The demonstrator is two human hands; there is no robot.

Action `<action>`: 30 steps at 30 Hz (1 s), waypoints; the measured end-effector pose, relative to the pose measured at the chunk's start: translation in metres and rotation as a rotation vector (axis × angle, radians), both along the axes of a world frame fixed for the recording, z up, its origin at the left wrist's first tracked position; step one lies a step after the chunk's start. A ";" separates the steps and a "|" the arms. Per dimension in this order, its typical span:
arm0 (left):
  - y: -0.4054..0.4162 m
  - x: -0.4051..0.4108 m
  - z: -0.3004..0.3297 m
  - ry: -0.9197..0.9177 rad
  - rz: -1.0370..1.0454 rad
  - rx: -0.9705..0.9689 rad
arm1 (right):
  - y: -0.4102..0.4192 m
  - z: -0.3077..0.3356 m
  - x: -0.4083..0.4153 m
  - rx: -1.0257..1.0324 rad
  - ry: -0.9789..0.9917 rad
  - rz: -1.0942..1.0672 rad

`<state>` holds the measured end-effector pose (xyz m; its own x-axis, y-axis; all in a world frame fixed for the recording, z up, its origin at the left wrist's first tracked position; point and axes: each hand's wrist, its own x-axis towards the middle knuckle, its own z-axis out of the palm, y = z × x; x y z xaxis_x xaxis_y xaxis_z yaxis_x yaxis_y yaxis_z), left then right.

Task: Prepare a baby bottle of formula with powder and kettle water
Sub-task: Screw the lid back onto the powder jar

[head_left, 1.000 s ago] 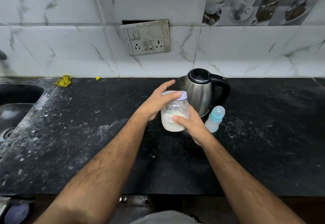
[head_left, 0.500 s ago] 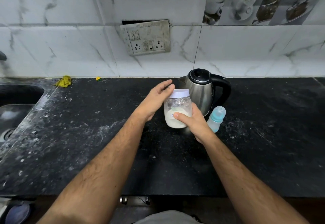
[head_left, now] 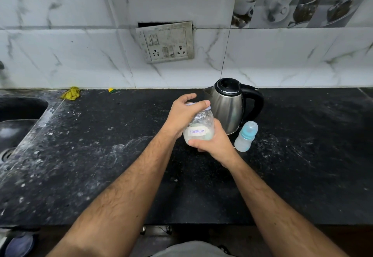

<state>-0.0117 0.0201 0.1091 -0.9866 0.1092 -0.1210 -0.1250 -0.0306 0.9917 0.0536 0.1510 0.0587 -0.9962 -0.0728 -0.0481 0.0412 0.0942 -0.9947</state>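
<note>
One formula jar (head_left: 198, 127), two hands

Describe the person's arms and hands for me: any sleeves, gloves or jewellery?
Both forearms are bare to the frame's edge, with visible hair and no sleeves. The left hand and right hand wear no gloves, and no rings or watch show. A bit of grey clothing shows at the bottom.

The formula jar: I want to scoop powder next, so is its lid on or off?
On. The white lid caps the formula jar; the left hand grips it, the right hand holds the jar.
</note>
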 end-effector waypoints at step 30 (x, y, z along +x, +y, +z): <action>-0.027 0.022 -0.058 -0.065 -0.187 -0.192 | 0.023 -0.037 -0.004 0.078 -0.058 0.010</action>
<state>0.0107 -0.0071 0.0515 -0.9411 0.2575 -0.2191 -0.1741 0.1866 0.9669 0.0500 0.1736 0.0214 -0.9908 -0.0767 -0.1114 0.0969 0.1717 -0.9804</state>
